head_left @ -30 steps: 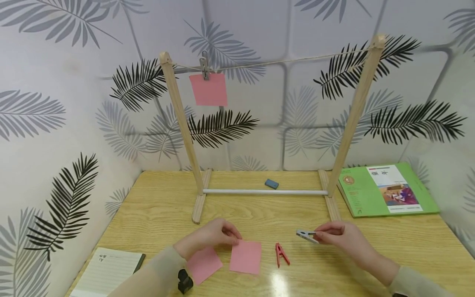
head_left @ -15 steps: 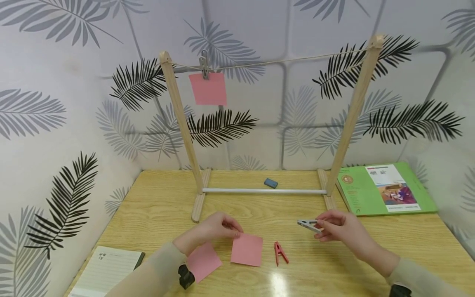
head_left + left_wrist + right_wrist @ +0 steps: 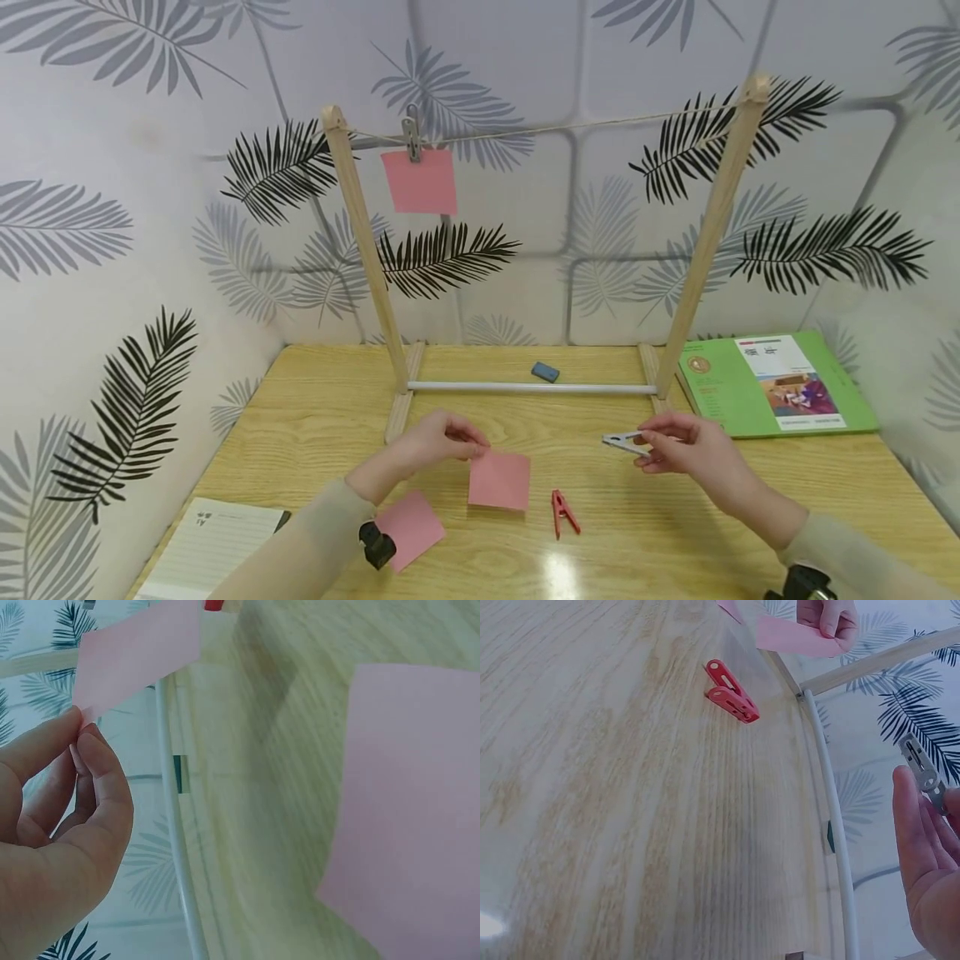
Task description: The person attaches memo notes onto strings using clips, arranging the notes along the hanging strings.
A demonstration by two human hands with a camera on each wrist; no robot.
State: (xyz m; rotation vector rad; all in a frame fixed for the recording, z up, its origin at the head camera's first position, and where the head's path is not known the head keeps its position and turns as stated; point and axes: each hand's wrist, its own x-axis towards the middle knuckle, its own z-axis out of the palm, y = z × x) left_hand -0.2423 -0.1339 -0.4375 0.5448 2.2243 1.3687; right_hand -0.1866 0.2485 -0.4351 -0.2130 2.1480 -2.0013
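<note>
Left hand [image 3: 438, 440] is pinching a pink sticky note [image 3: 498, 483] at its upper left corner between thumb and fingertips, fingers nearly closed on it, other fingers curling in. Note is hanging off the surface [image 3: 300, 425], facing the head camera. Right hand [image 3: 697, 454] is holding a gray spring clothespin [image 3: 621, 442] by one end between thumb and fingers, also above the surface, other end pointing toward the note. Hands are staying apart, one each side of a red clothespin [image 3: 564, 512], which is lying on the surface. Second pink note [image 3: 412, 529] is lying flat near the left wrist. Behind, a wooden frame [image 3: 367, 258] is standing, string [image 3: 562, 128] running between its post tops; a metal clip [image 3: 412, 140] is holding a third pink note [image 3: 422, 185] on the string near the left post. Blue eraser [image 3: 545, 372] is lying just behind the frame's white rod [image 3: 480, 387]. Green book [image 3: 720, 392] is lying at far right, lined notebook [image 3: 213, 546] at near left.
</note>
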